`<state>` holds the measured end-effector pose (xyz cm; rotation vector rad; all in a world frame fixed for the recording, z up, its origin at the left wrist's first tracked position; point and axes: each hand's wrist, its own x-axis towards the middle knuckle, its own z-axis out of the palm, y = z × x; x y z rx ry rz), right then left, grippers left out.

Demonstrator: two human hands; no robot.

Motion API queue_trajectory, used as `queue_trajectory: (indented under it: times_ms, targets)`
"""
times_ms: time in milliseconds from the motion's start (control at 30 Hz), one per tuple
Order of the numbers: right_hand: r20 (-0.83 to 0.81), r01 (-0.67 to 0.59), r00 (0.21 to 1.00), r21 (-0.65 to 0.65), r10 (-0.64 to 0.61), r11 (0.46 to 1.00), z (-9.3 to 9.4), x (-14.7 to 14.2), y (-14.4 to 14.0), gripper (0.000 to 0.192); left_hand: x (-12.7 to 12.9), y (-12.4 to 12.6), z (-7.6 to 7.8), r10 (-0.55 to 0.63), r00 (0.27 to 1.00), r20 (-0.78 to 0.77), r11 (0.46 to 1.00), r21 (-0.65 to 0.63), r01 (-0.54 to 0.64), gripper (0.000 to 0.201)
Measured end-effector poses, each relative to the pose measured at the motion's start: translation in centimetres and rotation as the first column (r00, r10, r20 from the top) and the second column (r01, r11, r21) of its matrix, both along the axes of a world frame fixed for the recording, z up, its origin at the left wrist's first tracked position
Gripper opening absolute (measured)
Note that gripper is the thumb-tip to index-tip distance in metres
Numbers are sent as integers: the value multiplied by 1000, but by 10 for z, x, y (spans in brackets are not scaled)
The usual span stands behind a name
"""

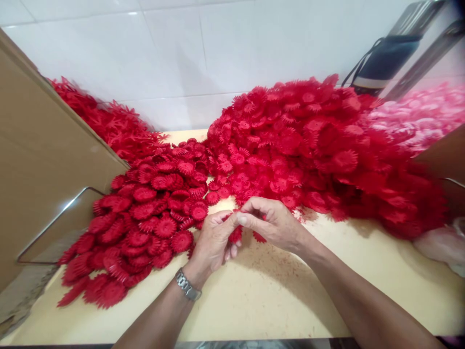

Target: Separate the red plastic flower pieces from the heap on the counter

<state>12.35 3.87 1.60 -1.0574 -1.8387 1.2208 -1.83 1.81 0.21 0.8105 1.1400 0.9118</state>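
Note:
My left hand (216,240), with a metal watch (188,284) on its wrist, and my right hand (274,225) meet above the pale table (254,300). Both are closed, thumbs and fingertips together, on small red fringed petal pieces (235,235). Part of these pieces is hidden behind my fingers. To the left of my hands lies a pile of stacked red fringed flower discs (145,228). Behind and to the right rises a bigger heap of thin red petal pieces (283,140).
Cardboard walls (51,160) stand at the left, with a bent metal wire (54,223) before them. Red star-shaped pieces (109,126) lie behind the left one. Pink petals (425,116) and a dark bottle (388,58) are at the right back. A tiled wall (174,53) closes the rear.

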Motion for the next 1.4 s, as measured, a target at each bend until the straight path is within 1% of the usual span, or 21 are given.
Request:
queue_trajectory:
  times_ms: [100, 167, 200, 267, 333, 367, 433, 467, 533, 567, 667, 733, 833, 900, 1000, 1067, 1133, 1200, 1267, 1333, 1400]
  targets:
    - [3, 46, 999, 46, -46, 998, -1, 5, 4, 20, -1, -1, 1, -13, 997, 79, 1000, 0, 13, 35]
    - [56, 193, 977, 192, -207, 962, -1, 14, 10, 18, -2, 0, 3, -3, 992, 125, 1000, 14, 2, 34]
    - [87, 274, 946, 298, -312, 914, -1, 19, 14, 16, -2, 1, 4, 3, 990, 143, 1000, 22, -6, 32]
    - [153, 374, 842, 526, -518, 764, -3, 31, 21, 14, -3, 2, 5, 7, 981, 193, 999, 39, -15, 28]
    - [209, 369, 719, 695, -663, 618, -6, 42, 29, 19, -3, 2, 6, -4, 970, 244, 999, 49, -8, 22]
    - [225, 353, 667, 744, -710, 568, -8, 46, 32, 21, -3, 3, 6, -13, 967, 254, 999, 52, 0, 19]
    - [236, 330, 616, 789, -751, 519, -11, 50, 35, 24, -3, 2, 6, -22, 973, 229, 998, 58, 9, 16]
    - [232, 322, 624, 794, -746, 516, -11, 49, 35, 25, -2, 2, 5, -24, 980, 198, 998, 55, 13, 14]
    - [212, 314, 691, 773, -691, 551, -9, 44, 32, 25, -2, 2, 4, -22, 990, 137, 999, 39, 16, 15]
    - [198, 311, 740, 746, -642, 589, -6, 40, 29, 24, -2, 1, 4, -23, 993, 115, 999, 30, 20, 18]
    - [155, 265, 889, 594, -431, 760, 1, 26, 19, 19, -1, 1, 3, -25, 996, 80, 1000, 6, 24, 21]
    - [134, 178, 955, 456, -265, 872, 4, 18, 12, 19, -1, 1, 3, -17, 998, 66, 1000, -3, 17, 22]
    - [76, 59, 994, 225, -78, 973, 3, 8, 5, 22, -2, 1, 2, -1, 1000, 25, 1000, 1, 1, 28]
    - [22, 23, 999, 71, -24, 997, 1, 3, 2, 23, -2, 0, 1, 7, 1000, -19, 1000, 13, -7, 32]
    - [-73, -42, 997, -86, 36, 995, -2, -2, 0, 25, -1, -2, -1, 15, 998, -64, 1000, 21, -13, 37]
    - [-101, -54, 994, -83, 46, 995, -3, -2, 1, 23, -1, -2, -1, 9, 999, -45, 1000, 10, -8, 39]
    - [-48, 44, 998, 1, -44, 999, -3, 3, 5, 21, -1, -2, 0, 2, 1000, 0, 1000, 0, -2, 40]
    - [66, 243, 963, 198, -261, 949, -4, 13, 12, 18, -1, -1, 2, -7, 998, 60, 1000, 3, 6, 40]
    - [153, 387, 850, 469, -505, 794, -5, 27, 20, 13, -2, 1, 4, -10, 991, 134, 1000, 16, 8, 36]
    - [192, 405, 707, 679, -680, 613, -7, 41, 29, 17, -3, 2, 5, -19, 977, 214, 1000, 25, 14, 27]
    - [203, 384, 617, 766, -760, 516, -8, 49, 35, 25, -3, 3, 5, -28, 969, 246, 999, 34, 21, 19]
